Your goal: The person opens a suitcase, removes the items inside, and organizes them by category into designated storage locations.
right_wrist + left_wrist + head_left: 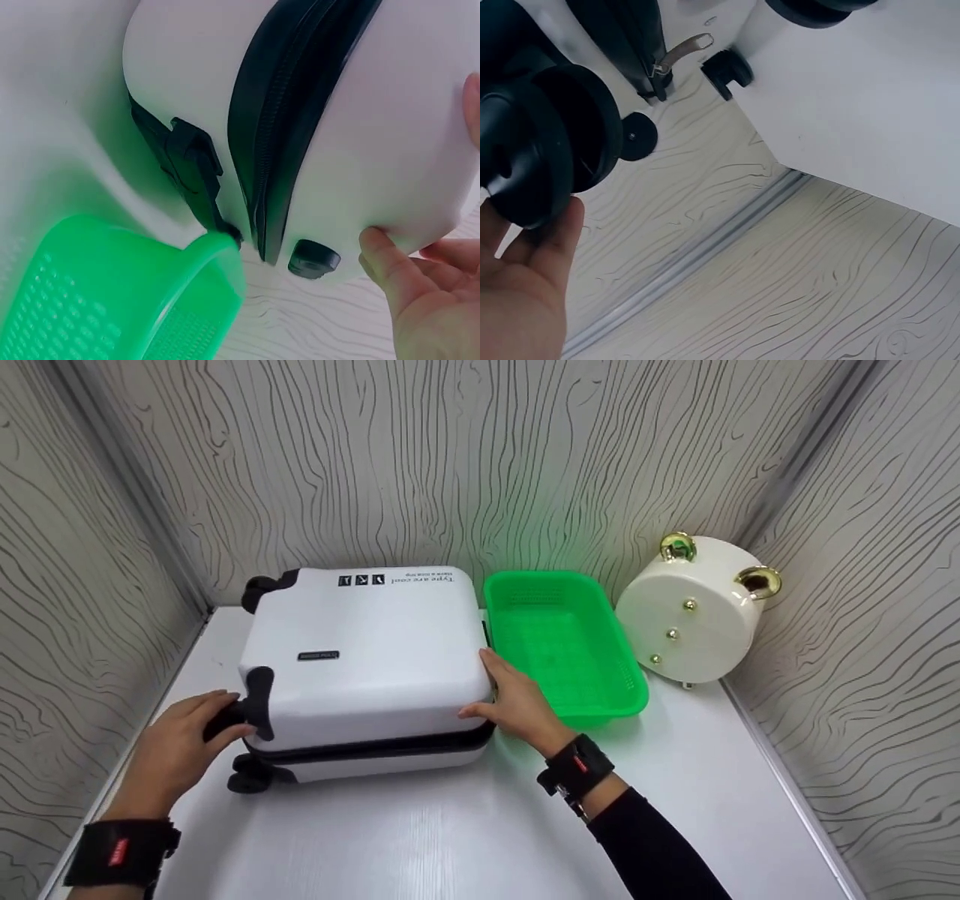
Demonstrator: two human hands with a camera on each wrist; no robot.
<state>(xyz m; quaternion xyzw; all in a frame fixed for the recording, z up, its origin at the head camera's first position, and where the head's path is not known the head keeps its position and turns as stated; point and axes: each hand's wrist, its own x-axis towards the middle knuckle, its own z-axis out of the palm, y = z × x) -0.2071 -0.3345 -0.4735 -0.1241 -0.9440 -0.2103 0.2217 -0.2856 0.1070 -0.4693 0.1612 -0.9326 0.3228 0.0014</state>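
Note:
A white suitcase (pixel 367 652) lies flat on the white table, its printed face up. Along the near side a dark gap with a black zip (pixel 274 127) runs between its two shells. My left hand (pixel 176 742) grips a black wheel (pixel 525 157) at the upper shell's near left corner. At the opposite near corner, my right hand (pixel 521 701) holds the upper shell, thumb on the front and fingers on the right end. In the right wrist view, fingertips (pixel 375 244) touch the shell beside a small black foot (pixel 313 259).
A green plastic basket (pixel 626 690) stands right of the suitcase, close to my right hand. Farther right, a round white object (pixel 694 622) with gold ears and knobs leans by the wall. Wood-patterned walls (pixel 480 457) enclose the table (pixel 360 840) at the back and sides.

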